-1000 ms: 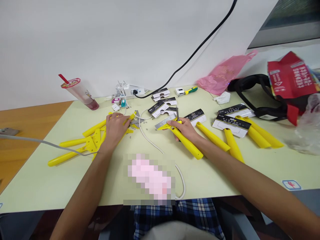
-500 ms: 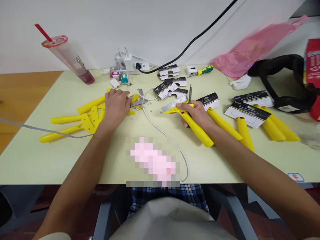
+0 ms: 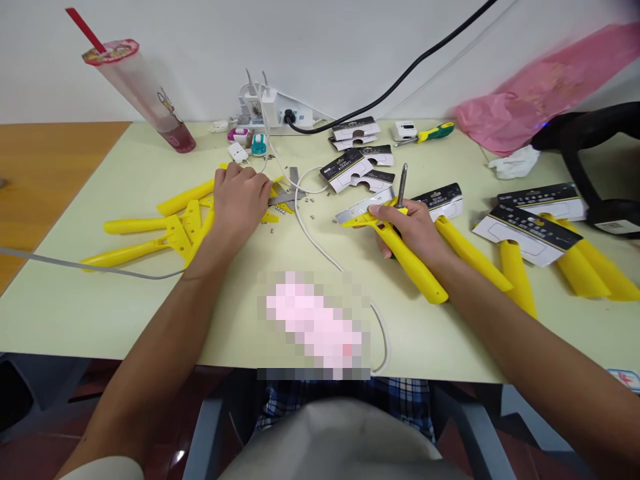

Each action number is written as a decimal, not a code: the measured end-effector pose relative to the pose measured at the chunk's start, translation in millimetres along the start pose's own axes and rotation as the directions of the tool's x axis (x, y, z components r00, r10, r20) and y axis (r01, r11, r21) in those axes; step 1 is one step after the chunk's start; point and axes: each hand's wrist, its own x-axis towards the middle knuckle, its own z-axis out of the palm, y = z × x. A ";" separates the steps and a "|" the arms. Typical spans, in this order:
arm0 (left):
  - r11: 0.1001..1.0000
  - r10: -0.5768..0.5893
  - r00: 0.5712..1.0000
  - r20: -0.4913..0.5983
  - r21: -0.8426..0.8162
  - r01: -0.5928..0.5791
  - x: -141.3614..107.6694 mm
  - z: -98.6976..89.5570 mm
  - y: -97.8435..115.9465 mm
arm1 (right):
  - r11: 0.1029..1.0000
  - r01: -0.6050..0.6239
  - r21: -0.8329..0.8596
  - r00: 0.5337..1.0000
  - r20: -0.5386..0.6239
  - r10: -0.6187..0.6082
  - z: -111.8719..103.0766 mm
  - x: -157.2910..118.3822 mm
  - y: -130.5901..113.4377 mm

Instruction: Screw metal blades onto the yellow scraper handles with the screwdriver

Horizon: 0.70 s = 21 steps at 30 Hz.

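Observation:
My right hand [image 3: 417,230] is closed around a yellow scraper [image 3: 413,263] with a flat metal blade, its handle slanting toward me. A screwdriver [image 3: 403,183] is in the same grip, its metal shaft pointing up. My left hand [image 3: 243,200], fingers curled downward, rests over yellow scraper parts [image 3: 273,217] and grey blades [image 3: 287,198]; what its fingertips hold, if anything, is hidden. Small screws [image 3: 281,210] lie scattered beside it. Several yellow scrapers [image 3: 133,227] are heaped to the left of that hand.
More yellow handles [image 3: 473,257] and black-and-white packaging cards [image 3: 527,233] lie at right. A white cable [image 3: 320,247] crosses the middle, near a blurred pink patch [image 3: 315,323]. Behind stand a drink cup [image 3: 145,100], a power strip [image 3: 300,123], a green-yellow screwdriver [image 3: 435,132] and a pink bag [image 3: 545,90].
My viewpoint has shifted, so most things on the table appear farther right. Both hands keep nearly the same pose, the right one still holding the scraper and screwdriver.

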 end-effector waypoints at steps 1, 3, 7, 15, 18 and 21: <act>1.000 0.006 1.000 -0.002 0.012 -0.006 0.5 -2.0 -0.1 | 1.000 0.000 0.006 1.000 0.001 0.000 -0.3 0.1 0.2; 1.000 -0.005 1.000 -0.030 -0.003 0.005 1.7 -5.4 -1.7 | 1.000 0.004 0.018 1.000 0.011 -0.005 -0.7 -0.2 0.1; 0.985 -0.109 0.976 -0.188 -0.152 0.080 3.7 -12.2 -3.2 | 1.000 0.013 0.022 1.000 0.021 -0.014 -0.2 -1.5 -1.9; 0.560 -0.183 0.964 -0.191 -0.827 -0.057 -8.2 -16.3 40.2 | 1.000 -0.014 -0.014 0.988 0.153 0.017 -4.1 1.6 -2.4; 0.276 -0.100 0.992 0.078 -0.956 0.104 -13.9 -15.7 54.5 | 0.998 -0.042 -0.041 0.978 0.202 0.049 -4.2 1.4 -3.0; 0.125 0.057 0.952 0.300 -0.948 0.292 -19.4 -19.0 60.2 | 0.998 -0.055 -0.016 0.973 0.222 0.057 -2.2 -0.2 -4.4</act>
